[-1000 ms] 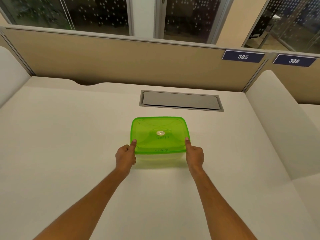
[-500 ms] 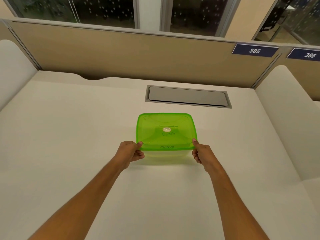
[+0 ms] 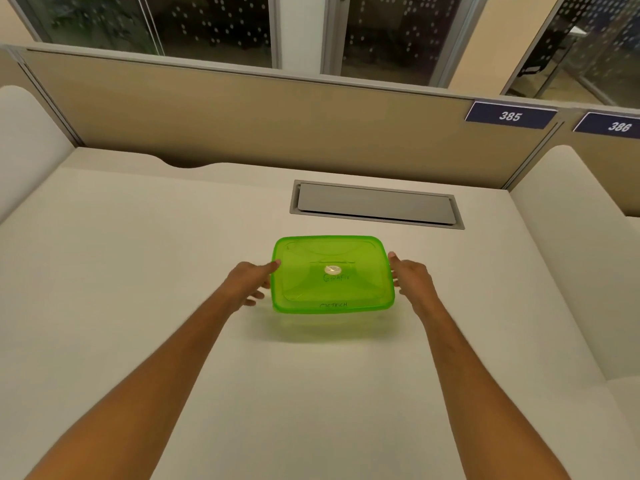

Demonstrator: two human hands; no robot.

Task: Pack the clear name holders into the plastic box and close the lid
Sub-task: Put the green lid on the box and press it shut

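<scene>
The plastic box (image 3: pixel 332 320) stands on the white desk (image 3: pixel 138 306) with its translucent green lid (image 3: pixel 332 275) on top. A small white sticker and handwriting mark the lid. My left hand (image 3: pixel 249 282) is at the box's left side, thumb on the lid rim and fingers spread below it. My right hand (image 3: pixel 410 275) is against the right side, thumb by the far right corner and fingers along the rim. No clear name holders show; the green lid hides what is inside.
A grey cable hatch (image 3: pixel 377 206) is set into the desk just behind the box. A beige partition (image 3: pixel 242 119) with plates 385 and 386 closes the back. White side panels stand at the left and right.
Both hands have slid from the lid's near corners to the box's left and right sides. The box stays in about the same place, lid on.
</scene>
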